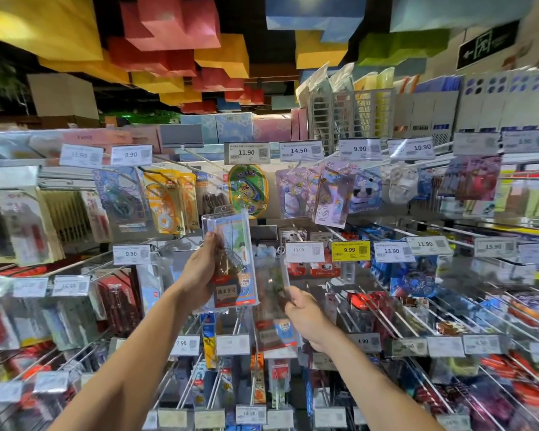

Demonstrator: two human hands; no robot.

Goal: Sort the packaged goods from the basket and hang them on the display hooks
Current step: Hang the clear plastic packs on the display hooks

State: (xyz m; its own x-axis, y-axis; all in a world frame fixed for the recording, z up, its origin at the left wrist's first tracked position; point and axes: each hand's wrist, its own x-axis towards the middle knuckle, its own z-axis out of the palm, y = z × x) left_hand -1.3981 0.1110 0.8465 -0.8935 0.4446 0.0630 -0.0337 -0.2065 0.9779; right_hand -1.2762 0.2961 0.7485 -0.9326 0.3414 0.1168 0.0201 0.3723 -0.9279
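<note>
While the display hooks (371, 309) are standing crowded with stock, left hand (199, 272) is holding a clear package (234, 244) upright before them, grip curled round it, right hand (305, 318) pinching a second package (271, 284) just beside

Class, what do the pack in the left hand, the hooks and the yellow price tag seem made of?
Pack: probably clear glossy plastic over printed card; it glints and shows through.
Hooks: thin pale metal rods, by their shine.
Yellow tag: matt printed paper, perhaps in a plastic holder.
</note>
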